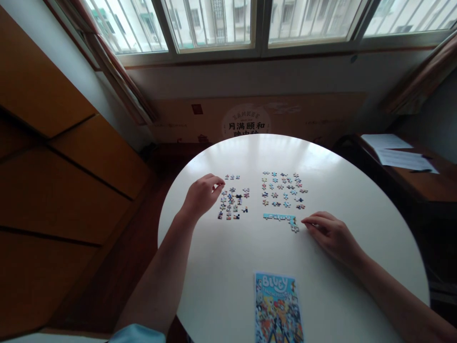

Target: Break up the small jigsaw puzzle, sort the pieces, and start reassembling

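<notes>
My left hand (pixel 204 194) is above the left group of loose jigsaw pieces (pixel 234 200), thumb and fingers pinched together. Whatever may be between those fingertips is too small to make out. On the right, my right hand (pixel 332 234) lies low over the table with its fingers closed, just beside a joined strip of puzzle pieces (pixel 278 217). The strip is light blue and turns down at its right end. I cannot tell whether a piece is in the right fingertips. Behind the strip lies another group of loose jigsaw pieces (pixel 274 195), spread in rough rows.
A colourful Bluey picture sheet (pixel 278 307) lies near the front of the round white table (pixel 221 271). Papers (pixel 403 159) and a pen rest on a brown side table (pixel 428 183). A wooden cabinet (pixel 53 190) stands left, and windows line the back.
</notes>
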The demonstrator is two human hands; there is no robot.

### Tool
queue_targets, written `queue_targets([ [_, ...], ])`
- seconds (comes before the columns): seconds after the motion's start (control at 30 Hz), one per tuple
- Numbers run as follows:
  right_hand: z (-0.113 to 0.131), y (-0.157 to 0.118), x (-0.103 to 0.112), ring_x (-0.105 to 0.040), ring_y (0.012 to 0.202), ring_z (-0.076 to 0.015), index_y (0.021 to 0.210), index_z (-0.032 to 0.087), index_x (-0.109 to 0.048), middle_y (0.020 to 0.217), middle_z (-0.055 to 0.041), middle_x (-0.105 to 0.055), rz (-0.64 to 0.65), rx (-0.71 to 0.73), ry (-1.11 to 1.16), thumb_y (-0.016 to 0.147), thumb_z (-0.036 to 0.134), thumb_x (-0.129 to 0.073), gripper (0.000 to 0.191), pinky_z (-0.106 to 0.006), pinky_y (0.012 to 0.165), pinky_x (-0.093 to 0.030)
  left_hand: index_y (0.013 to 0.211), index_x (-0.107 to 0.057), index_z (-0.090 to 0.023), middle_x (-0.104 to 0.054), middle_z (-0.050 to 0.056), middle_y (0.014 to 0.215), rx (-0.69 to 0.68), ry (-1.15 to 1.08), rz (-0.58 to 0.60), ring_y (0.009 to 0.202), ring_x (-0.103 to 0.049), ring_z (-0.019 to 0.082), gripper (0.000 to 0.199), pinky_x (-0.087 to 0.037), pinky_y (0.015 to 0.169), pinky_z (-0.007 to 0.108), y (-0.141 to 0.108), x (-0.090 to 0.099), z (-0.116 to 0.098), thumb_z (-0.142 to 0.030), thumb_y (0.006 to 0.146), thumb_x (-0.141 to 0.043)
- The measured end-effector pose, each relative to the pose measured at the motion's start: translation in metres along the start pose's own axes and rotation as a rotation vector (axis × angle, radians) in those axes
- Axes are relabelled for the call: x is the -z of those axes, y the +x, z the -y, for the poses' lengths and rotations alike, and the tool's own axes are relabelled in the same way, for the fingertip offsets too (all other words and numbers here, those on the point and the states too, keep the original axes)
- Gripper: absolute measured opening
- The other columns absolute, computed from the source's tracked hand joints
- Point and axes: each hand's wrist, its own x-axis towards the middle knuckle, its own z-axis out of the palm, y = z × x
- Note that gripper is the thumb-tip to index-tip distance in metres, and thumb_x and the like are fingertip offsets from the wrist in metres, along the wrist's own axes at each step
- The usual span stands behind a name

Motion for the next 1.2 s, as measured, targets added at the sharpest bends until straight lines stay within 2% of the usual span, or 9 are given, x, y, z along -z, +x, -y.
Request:
queue_targets([
  [0.17, -0.001, -0.001, 0.003, -0.067, 0.081, -0.0194, 0.094, 0.023, -0.074, 0.093, -0.0078, -0.070, -0.071, -0.007, 0.019, 0.093, 0.028, -0.061, 0.014, -0.028, 0.060, -0.055, 0.087, -0.072, -0.019, -0.071, 0.005, 0.092, 0.037, -0.094, 0.091, 0.070, -0.062, 0.015, 0.019, -0.049, 0.071, 0.030, -0.010, -0.015, 0.023, -0.029, 0.093, -0.056],
  [0.47, -0.002, -0.006, 0.012, -0.062, 0.072, -0.0176, 0.096, 0.024, -0.074, 0.091, -0.0082, -0.069, -0.206, -0.053, 0.041, 0.090, 0.026, -0.065, 0.011, -0.023, 0.040, -0.043, 0.082, -0.070, -0.019, -0.071, 0.005, 0.083, 0.087, -0.149, 0.155, 0.072, -0.062, 0.018, 0.029, -0.047, 0.068, 0.030, -0.010, -0.012, 0.035, -0.039, 0.095, -0.053],
  [0.6, -0.005, -0.006, 0.015, -0.062, 0.069, -0.0179, 0.097, 0.025, -0.074, 0.089, -0.0070, -0.069, -0.228, -0.057, 0.020, 0.090, 0.028, -0.065, 0.012, -0.028, 0.049, -0.046, 0.067, -0.067, -0.019, -0.068, 0.004, 0.075, 0.086, -0.140, 0.182, 0.067, -0.061, 0.017, 0.042, -0.046, 0.067, 0.030, -0.011, -0.007, 0.034, -0.045, 0.096, -0.052],
  [0.8, -0.005, -0.002, 0.018, -0.065, 0.073, -0.0196, 0.095, 0.024, -0.073, 0.088, -0.0057, -0.070, -0.227, -0.079, 0.038, 0.091, 0.028, -0.064, 0.011, -0.033, 0.061, -0.050, 0.080, -0.076, -0.026, -0.072, 0.002, 0.084, -0.008, -0.109, 0.435, 0.077, -0.065, 0.019, 0.010, -0.046, 0.065, 0.028, -0.018, 0.003, 0.017, -0.033, 0.081, -0.070],
  [0.9, -0.006, -0.001, 0.017, -0.065, 0.074, -0.0203, 0.094, 0.024, -0.073, 0.088, -0.0063, -0.071, -0.216, -0.100, 0.049, 0.091, 0.029, -0.063, 0.012, -0.034, 0.063, -0.050, 0.083, -0.077, -0.027, -0.074, 0.001, 0.087, -0.036, -0.069, 0.490, 0.079, -0.066, 0.020, 0.009, -0.045, 0.065, 0.028, -0.021, 0.003, 0.009, -0.029, 0.077, -0.071],
  [1.03, -0.008, -0.002, 0.017, -0.065, 0.075, -0.0205, 0.094, 0.023, -0.073, 0.088, -0.0064, -0.071, -0.218, -0.098, 0.045, 0.091, 0.029, -0.063, 0.012, -0.034, 0.064, -0.051, 0.078, -0.077, -0.026, -0.074, 0.002, 0.086, -0.033, -0.042, 0.459, 0.077, -0.066, 0.020, 0.012, -0.046, 0.065, 0.029, -0.021, 0.005, 0.010, -0.026, 0.080, -0.065],
  [1.2, -0.007, -0.004, 0.017, -0.066, 0.076, -0.0210, 0.095, 0.025, -0.073, 0.089, -0.0056, -0.071, -0.233, -0.084, 0.043, 0.091, 0.028, -0.063, 0.011, -0.033, 0.063, -0.051, 0.081, -0.076, -0.023, -0.075, 0.004, 0.088, 0.068, 0.040, 0.272, 0.078, -0.067, 0.021, 0.022, -0.048, 0.067, 0.030, -0.019, 0.009, 0.022, -0.032, 0.089, -0.058],
])
